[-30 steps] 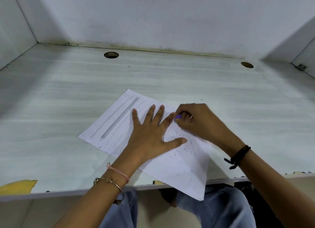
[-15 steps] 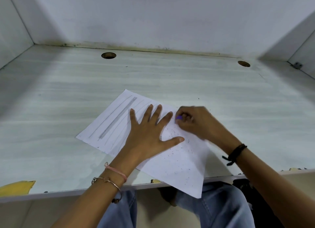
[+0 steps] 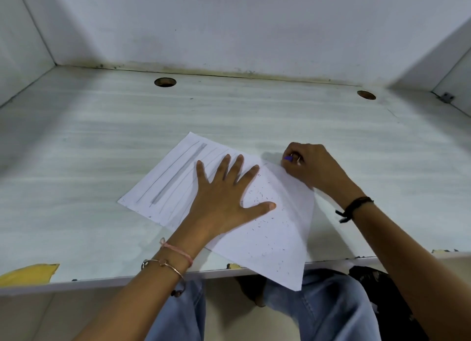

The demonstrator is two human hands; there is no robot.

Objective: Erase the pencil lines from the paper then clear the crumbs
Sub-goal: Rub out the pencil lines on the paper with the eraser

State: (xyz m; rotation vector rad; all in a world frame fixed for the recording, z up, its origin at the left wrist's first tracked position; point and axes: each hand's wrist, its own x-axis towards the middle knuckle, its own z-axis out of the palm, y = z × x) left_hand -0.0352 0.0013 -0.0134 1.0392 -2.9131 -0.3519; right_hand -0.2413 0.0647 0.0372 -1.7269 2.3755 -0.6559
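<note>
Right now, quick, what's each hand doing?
Left hand: open, pressed flat on the paper.
Right hand: closed, gripping the purple eraser.

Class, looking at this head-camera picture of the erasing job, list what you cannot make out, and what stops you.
1. The eraser: head view, only a purple tip shows; the right hand curls round the rest.
2. The paper under the left hand: head view, the palm hides how far the pencil lines run.
3. The crumbs: head view, too small to count.
</note>
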